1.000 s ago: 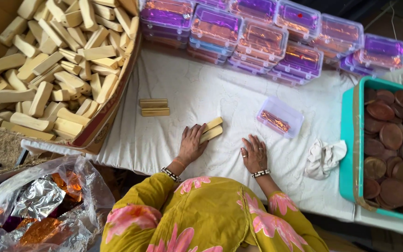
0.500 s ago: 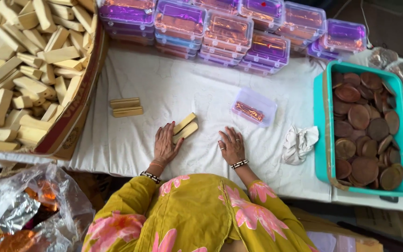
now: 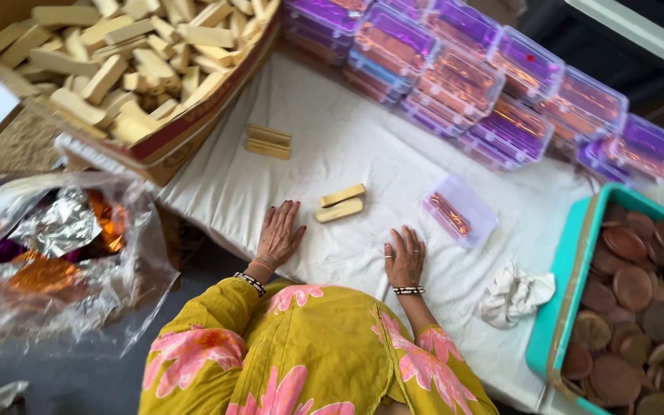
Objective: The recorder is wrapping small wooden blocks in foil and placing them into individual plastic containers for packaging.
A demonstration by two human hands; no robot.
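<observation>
Both hands flat on worktop [image 3: 363,146], fingers spread, holding nothing.
Two tan bars [image 3: 340,204] just past my left hand [image 3: 279,236]; right hand [image 3: 404,259] apart.

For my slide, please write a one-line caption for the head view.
Both hands, left and right, rest flat on white cloth near two tan bars.

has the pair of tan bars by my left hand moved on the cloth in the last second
No. The pair of tan bars lies just right of the left hand's fingertips, left of the small clear box, as before.
</observation>
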